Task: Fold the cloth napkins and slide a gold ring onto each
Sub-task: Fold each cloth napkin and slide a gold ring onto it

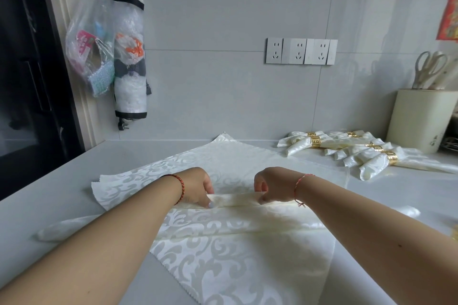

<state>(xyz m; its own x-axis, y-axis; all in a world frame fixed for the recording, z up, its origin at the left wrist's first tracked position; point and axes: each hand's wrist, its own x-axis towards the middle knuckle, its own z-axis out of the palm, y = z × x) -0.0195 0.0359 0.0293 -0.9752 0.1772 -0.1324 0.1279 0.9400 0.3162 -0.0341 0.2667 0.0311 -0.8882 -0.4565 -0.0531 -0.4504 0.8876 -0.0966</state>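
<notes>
A: Left hand [198, 187] at 9 o'clock of the pleat, fingers pinching the napkin [223, 250]. It's spread on the surface [62, 176], centre frame.

B: Right hand [270, 187] at 3 o'clock, fingers curled, clamped on the same fold. So it's mid-fold, I'd say. No ring on this one yet.

A: And the finished pile [366, 152] at 2 o'clock: several rolled napkins, each in a gold ring [315, 141].

B: Most looks done. This one needs pleating, then a ring.

The grey counter [74, 171] carries a spread napkin [247, 161], ringed napkins [371, 153] and a canister [421, 119].
</notes>
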